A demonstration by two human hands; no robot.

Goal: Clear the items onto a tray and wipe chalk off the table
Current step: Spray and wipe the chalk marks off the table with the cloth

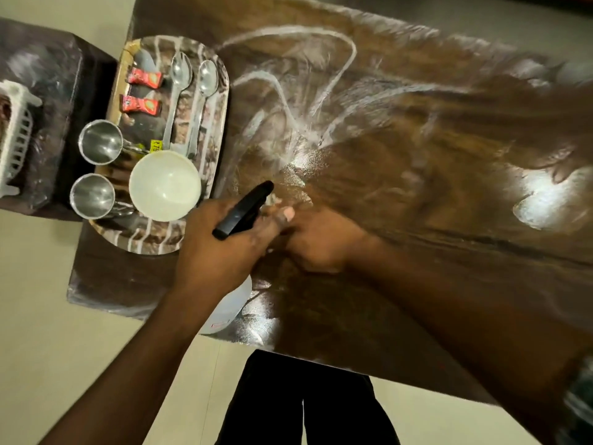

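My left hand grips a spray bottle by its black trigger head. The bottle's pale body hangs below that hand at the table's near edge. My right hand is curled right against the front of the bottle; what its fingers hold is hidden. White chalk lines and smears cover the brown table. A patterned tray at the table's left end carries two spoons, two red packets, two steel cups and a white bowl.
A dark side table stands left of the tray, with a white plastic basket on it. My dark trousers show below the table's near edge. The floor is pale.
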